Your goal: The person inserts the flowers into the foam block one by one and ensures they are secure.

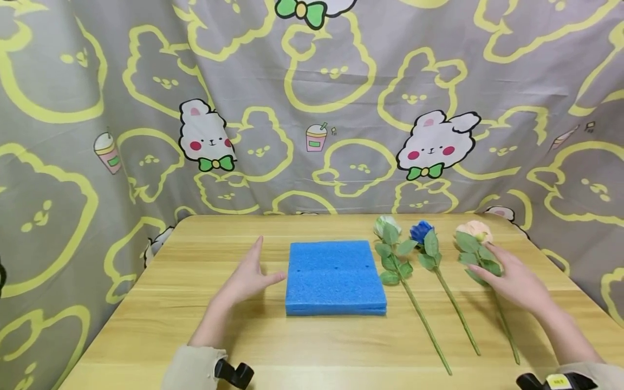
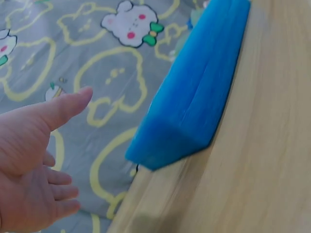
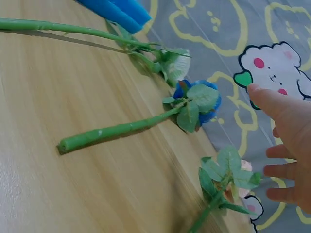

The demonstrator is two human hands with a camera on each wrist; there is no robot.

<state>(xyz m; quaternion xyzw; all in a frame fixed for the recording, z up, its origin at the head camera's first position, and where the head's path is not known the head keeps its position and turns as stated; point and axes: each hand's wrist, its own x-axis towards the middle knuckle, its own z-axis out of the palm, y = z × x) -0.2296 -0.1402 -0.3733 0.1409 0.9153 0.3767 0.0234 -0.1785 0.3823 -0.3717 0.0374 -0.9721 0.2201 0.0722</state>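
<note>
Pink rose [image 1: 469,243] lies bloom-end away, slanting left.

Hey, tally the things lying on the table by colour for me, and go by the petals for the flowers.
Blue: 2 (foam block, blue flower)
White: 1 (white flower)
Peach: 1 (peach flower)
Total: 4, counting the foam block as one, though a seam shows along its side.
</note>
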